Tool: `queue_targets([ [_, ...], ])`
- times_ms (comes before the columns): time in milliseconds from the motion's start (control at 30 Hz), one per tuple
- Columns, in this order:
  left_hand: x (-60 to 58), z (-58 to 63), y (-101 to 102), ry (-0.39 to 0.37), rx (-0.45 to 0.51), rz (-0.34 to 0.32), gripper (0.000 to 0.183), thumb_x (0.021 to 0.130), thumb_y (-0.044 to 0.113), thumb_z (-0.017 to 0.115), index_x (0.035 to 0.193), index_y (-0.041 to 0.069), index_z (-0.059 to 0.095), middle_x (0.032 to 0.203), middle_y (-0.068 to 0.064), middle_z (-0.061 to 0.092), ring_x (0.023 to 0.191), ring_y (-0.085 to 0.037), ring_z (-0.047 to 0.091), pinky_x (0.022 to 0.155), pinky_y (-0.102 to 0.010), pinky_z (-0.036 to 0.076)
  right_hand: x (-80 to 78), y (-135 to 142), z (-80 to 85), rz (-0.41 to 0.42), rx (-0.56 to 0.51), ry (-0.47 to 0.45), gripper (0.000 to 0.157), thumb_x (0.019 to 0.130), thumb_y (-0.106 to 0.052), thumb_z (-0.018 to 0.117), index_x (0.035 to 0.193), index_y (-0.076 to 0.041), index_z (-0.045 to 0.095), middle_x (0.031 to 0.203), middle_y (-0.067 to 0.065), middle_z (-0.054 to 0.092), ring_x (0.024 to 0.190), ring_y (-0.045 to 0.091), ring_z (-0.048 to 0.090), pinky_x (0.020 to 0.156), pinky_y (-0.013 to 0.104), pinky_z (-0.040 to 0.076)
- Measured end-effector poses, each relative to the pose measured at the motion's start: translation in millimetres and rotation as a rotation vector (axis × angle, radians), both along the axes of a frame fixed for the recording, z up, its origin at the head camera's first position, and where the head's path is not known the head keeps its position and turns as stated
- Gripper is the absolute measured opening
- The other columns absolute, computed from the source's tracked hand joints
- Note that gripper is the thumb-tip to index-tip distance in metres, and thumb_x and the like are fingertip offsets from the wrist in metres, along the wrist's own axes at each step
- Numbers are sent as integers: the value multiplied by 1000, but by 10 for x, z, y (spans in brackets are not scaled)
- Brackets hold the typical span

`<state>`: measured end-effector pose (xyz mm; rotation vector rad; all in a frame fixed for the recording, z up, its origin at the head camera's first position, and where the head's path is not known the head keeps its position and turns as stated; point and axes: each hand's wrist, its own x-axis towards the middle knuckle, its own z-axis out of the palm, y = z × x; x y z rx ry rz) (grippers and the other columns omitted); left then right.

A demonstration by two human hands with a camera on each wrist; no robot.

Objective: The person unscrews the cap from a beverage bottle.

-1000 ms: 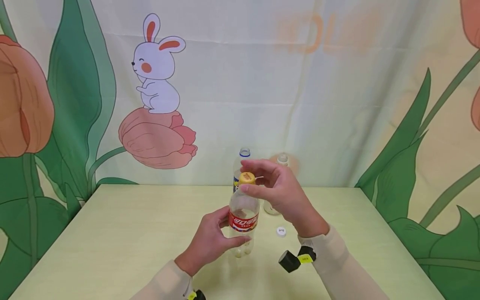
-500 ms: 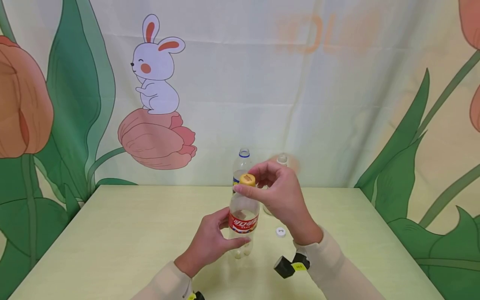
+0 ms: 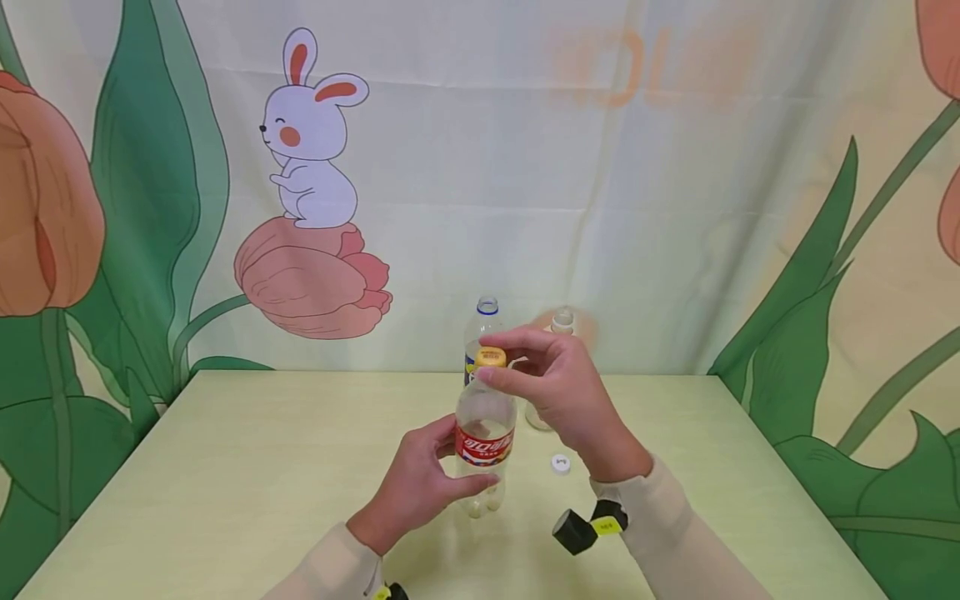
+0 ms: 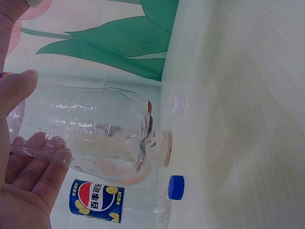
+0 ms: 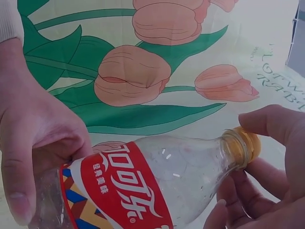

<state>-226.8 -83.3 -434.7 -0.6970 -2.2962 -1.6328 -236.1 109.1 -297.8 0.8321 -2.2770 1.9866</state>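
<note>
An upright clear plastic cola bottle [image 3: 486,408] with a red label is held up by my left hand [image 3: 416,477], fingers and thumb around its lower half. Its base shows above the table in the left wrist view. On the bottle's neck sits a yellow cap [image 5: 248,144]. My right hand [image 3: 562,387] pinches this cap between thumb and fingers, with the thumb [image 5: 267,119] on its side. Behind stands a capless bottle with a blue label [image 4: 97,200], its mouth [image 3: 487,306] bare. Another clear capless bottle [image 3: 562,323] stands to its right, partly hidden by my right hand.
A white cap [image 3: 560,464] lies on the pale table [image 3: 285,492] right of the held bottle. A blue cap [image 4: 176,187] also lies there, seen in the left wrist view. A curtain [image 3: 480,167] printed with flowers and a rabbit hangs behind the table.
My right hand has swivelled back and forth at the yellow cap, its fingers shifting around it, and the print on the cap top has turned. The left hand keeps its hold on the bottle.
</note>
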Motion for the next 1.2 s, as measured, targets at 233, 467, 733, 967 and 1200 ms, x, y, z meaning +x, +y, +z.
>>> queue_targets([
  [233, -11, 0, -6, -2, 10, -2, 58, 75, 25, 93, 127, 16, 66, 117, 1, 76, 106, -15, 73, 96, -26, 59, -14, 3, 3, 108, -16, -39, 37, 94, -11, 72, 131, -6, 68, 124, 7, 67, 102, 21, 70, 87, 32, 60],
  [467, 1, 3, -7, -8, 12, 3, 58, 75, 22, 93, 126, 18, 67, 117, 2, 76, 105, -14, 73, 96, -26, 59, 12, -6, 14, 57, -10, -1, 42, 91, -11, 75, 132, -8, 67, 119, 8, 67, 102, 23, 66, 85, 31, 59],
  [733, 13, 1, 7, -10, 14, 7, 57, 75, 16, 93, 125, 21, 67, 116, 6, 75, 104, -11, 72, 95, -27, 60, 96, -74, 3, -199, 29, 78, 37, 75, -24, 93, 100, -12, 69, 97, 5, 72, 83, 25, 66, 72, 27, 57],
  [967, 13, 9, 12, 0, 11, 0, 57, 75, 16, 93, 125, 20, 67, 115, 6, 76, 104, -11, 73, 95, -28, 60, 106, -67, 16, -225, 54, 126, 30, 75, -24, 93, 96, -13, 74, 94, 4, 74, 81, 25, 67, 70, 28, 57],
  [1200, 5, -4, -3, -14, -3, -2, 57, 76, 19, 92, 127, 20, 66, 118, 4, 75, 105, -13, 72, 95, -26, 59, 55, -21, 20, -138, 50, 65, 30, 80, -18, 88, 108, -12, 78, 100, 7, 74, 84, 26, 66, 72, 28, 57],
])
